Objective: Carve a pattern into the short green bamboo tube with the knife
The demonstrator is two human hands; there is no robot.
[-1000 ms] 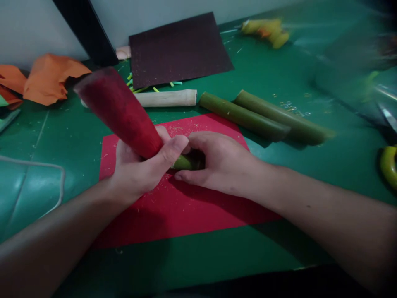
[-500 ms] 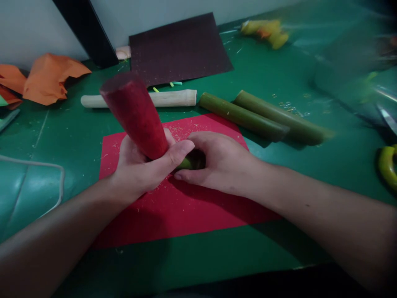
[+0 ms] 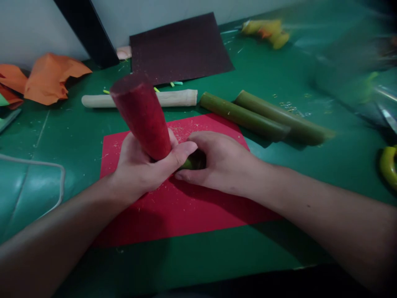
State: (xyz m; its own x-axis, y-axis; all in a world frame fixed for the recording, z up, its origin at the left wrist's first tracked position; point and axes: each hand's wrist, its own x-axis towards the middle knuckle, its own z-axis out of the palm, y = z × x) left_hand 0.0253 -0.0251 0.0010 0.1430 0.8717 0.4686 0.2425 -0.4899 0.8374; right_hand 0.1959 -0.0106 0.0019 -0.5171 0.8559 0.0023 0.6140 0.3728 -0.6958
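Observation:
My left hand (image 3: 141, 167) is wrapped round a thick red cylinder (image 3: 144, 120), tilted so that its flat dark-red end leans up and to the left. The cylinder's lower end is hidden in the palm. Close beside it, my right hand (image 3: 220, 163) curls round a short green bamboo piece (image 3: 192, 161), of which only a little shows between the thumb and fingers. Both hands are over a red sheet (image 3: 192, 215) sprinkled with pale shavings. Whether the cylinder and the bamboo piece touch cannot be seen.
Behind the hands lie a pale peeled stick (image 3: 176, 98) and two green bamboo tubes (image 3: 245, 116), (image 3: 285, 118). A dark sheet (image 3: 182, 49), crumpled orange paper (image 3: 51, 78) and a yellow glue-gun-like tool (image 3: 266, 33) are at the back. Yellow scissor handles (image 3: 388, 167) show at right.
The red cylinder has swung slightly to the right at its top, and my left thumb has shifted a little rightward. My right hand is almost unchanged on the bamboo piece.

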